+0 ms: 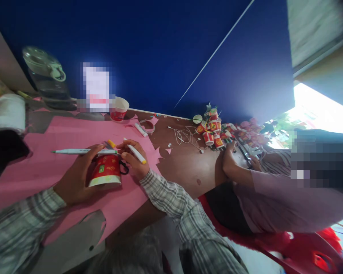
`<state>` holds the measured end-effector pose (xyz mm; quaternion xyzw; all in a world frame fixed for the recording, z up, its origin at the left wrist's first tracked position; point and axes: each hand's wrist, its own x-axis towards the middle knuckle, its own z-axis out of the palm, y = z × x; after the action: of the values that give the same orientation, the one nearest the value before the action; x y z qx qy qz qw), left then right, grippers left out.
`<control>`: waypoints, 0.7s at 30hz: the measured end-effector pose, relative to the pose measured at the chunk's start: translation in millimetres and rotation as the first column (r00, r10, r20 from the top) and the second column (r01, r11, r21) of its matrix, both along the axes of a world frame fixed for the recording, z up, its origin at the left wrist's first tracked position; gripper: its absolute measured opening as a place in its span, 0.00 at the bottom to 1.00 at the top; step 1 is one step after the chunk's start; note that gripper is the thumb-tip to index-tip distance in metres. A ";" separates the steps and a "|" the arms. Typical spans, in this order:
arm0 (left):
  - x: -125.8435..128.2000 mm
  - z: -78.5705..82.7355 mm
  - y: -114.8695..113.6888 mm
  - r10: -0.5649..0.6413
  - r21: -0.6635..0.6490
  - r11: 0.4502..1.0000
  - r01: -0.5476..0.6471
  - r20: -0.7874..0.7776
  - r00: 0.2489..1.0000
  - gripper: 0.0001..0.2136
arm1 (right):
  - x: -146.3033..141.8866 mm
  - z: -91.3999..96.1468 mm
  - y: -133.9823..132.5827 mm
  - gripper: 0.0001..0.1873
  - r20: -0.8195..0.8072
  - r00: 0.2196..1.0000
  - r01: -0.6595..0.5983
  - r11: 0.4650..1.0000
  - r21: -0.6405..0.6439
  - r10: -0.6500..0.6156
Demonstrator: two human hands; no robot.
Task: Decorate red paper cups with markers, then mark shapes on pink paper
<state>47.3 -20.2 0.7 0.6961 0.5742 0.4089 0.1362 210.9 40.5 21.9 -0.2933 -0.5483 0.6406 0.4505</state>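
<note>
My left hand (76, 177) is closed around a red paper cup (107, 167) with a star and other gold marks. The cup lies tipped, its pale rim toward me, and a black loop (124, 167) sticks out at its right. A slim white marker with green ends (71, 151) passes across the top of the cup under my left thumb. My right hand (134, 158) grips a white marker with a yellow end (137, 152), close to the cup's upper right. A small yellow piece (111, 144) shows between the two hands; its kind is unclear.
Pink paper (65, 133) covers the table under my hands. Beyond it stand another paper cup (120, 109) and a water bottle (47, 80). A glue tube (141, 130), a white cable (183, 135) and decorated cups (214, 127) lie rightward. A person (274, 190) sits at right.
</note>
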 end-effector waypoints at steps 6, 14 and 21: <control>-6.9 -7.2 0.8 0.036 0.065 0.997 -0.047 0.161 0.986 0.47 | 4.4 0.9 0.7 0.28 0.073 0.983 -0.175 0.976 0.131 0.167; -6.5 -14.5 -2.4 0.094 0.065 0.991 -0.114 0.248 0.964 0.48 | 10.6 4.7 0.3 0.45 0.335 0.931 -0.322 0.761 0.564 0.146; -6.5 -14.6 -0.6 0.054 0.081 0.995 -0.063 0.110 0.992 0.50 | 13.7 0.6 6.8 0.43 0.401 0.916 -0.302 0.680 0.668 0.012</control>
<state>40.8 -20.8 -13.9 0.6610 0.5685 0.4735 0.1254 224.6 47.4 22.4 -0.1584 -0.8513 0.3460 0.3612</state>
